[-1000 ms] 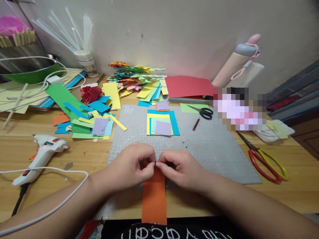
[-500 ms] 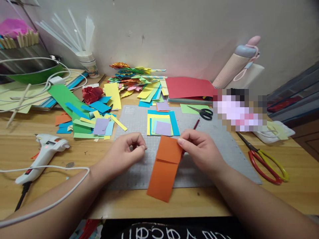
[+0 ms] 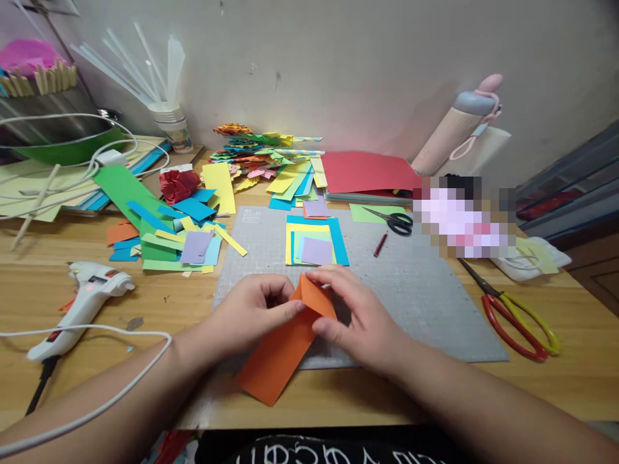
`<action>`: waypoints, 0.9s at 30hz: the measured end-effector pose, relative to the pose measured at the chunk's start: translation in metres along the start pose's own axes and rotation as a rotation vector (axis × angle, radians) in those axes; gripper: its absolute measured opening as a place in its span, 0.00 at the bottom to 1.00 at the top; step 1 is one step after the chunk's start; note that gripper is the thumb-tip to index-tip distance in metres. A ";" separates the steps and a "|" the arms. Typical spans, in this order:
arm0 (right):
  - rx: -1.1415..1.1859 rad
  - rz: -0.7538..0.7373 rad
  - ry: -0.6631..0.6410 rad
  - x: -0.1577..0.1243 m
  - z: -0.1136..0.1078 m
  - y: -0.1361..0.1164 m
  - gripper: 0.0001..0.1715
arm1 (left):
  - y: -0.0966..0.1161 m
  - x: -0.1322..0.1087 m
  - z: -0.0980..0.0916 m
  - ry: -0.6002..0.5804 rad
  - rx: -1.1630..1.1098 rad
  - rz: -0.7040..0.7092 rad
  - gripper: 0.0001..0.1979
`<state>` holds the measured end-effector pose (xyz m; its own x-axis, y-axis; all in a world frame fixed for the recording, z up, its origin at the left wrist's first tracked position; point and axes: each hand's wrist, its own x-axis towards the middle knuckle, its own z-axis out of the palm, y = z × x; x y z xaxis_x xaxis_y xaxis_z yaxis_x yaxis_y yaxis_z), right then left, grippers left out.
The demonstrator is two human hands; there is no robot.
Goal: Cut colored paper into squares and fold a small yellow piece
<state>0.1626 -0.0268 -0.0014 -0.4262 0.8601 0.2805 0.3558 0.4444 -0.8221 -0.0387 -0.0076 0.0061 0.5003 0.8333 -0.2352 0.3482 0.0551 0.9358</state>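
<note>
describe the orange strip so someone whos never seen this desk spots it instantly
Find the grey cutting mat on the wooden table. Over its near edge, the left hand and right hand hold the orange strip, its far end folded over. Unlike the orange scrap lying at the left, it is held in both hands.

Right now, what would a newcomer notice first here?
Probably the folded orange paper strip, front centre, held in the left grip and right grip. Behind it, layered coloured paper rectangles lie on the grey cutting mat, with red-and-yellow-handled scissors by its right edge.
</note>
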 end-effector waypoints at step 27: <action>-0.572 0.531 -0.249 0.019 -0.025 0.015 0.19 | -0.010 0.006 0.009 0.051 0.905 0.263 0.17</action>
<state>0.1801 0.0023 0.0039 -0.2298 0.9408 -0.2490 0.9027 0.1105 -0.4158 -0.0317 -0.0079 -0.0075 0.6226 0.7824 -0.0139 0.7230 -0.5684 0.3927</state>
